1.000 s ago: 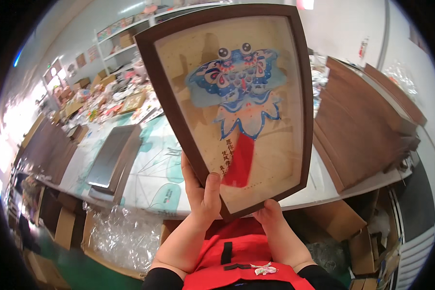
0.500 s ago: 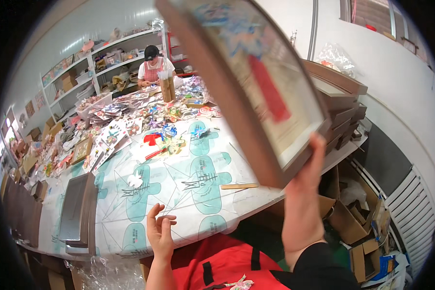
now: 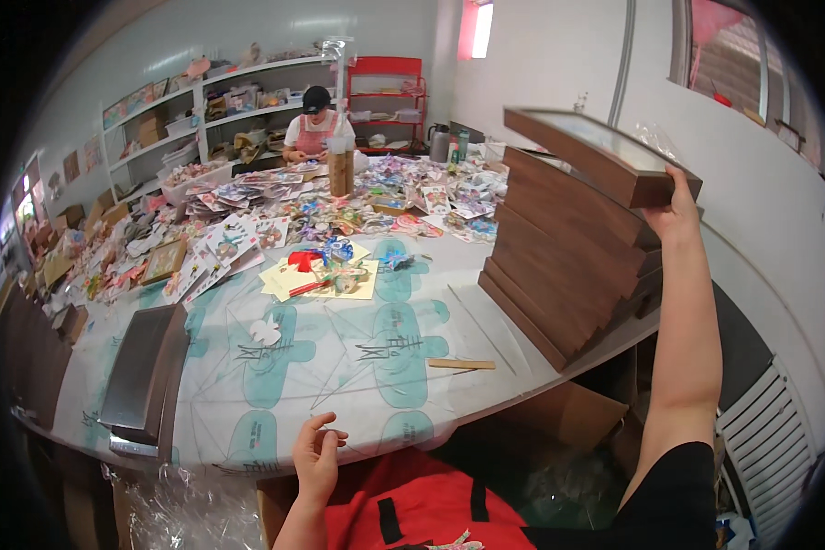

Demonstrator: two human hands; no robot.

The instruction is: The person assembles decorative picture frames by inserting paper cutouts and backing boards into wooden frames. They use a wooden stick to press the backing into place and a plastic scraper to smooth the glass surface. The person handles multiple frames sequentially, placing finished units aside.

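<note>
Framed picture (image 3: pixel 601 154) in right fingers (image 3: pixel 676 203).

Right hand (image 3: pixel 674 209) at 2 o'clock grips brown frame (image 3: pixel 605 154) over the frame stack (image 3: pixel 564 261). Left hand (image 3: pixel 316 454) at 7 o'clock, empty, at table (image 3: pixel 357 385) edge.

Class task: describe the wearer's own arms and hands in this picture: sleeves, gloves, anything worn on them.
Both hands are bare: no gloves, rings or watch show. The right arm wears a short black sleeve ending above the elbow. The left hand and its forearm show no sleeve.
</note>
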